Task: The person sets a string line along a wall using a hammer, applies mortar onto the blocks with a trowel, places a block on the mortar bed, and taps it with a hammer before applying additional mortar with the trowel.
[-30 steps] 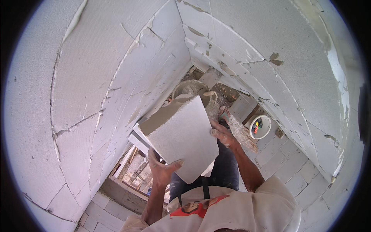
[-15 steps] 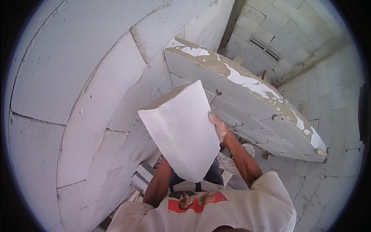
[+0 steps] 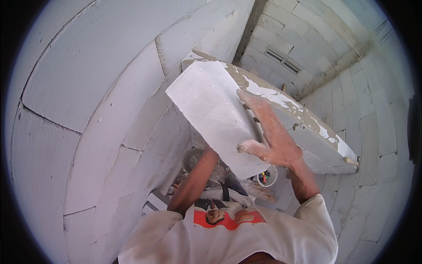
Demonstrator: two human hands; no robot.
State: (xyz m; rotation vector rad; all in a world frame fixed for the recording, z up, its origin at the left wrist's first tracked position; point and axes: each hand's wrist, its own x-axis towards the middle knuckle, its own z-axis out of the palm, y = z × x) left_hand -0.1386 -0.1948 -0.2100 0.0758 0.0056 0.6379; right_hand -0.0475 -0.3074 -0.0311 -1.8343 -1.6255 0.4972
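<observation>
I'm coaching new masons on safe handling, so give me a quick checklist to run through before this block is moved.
1. Right hand on the aerated concrete block: ok, thumb and fingers spread against it.
2. Left hand supporting the block: cannot tell, hidden behind it; only the left forearm shows.
3. Block level: not ok, it is tilted.
4. Block clear of the low wall: cannot tell, they overlap in this view.
5. Mortar even along the wall's top: not ok, patchy with white spots.
6. Gloves worn: not ok on the right, which is bare.
</observation>
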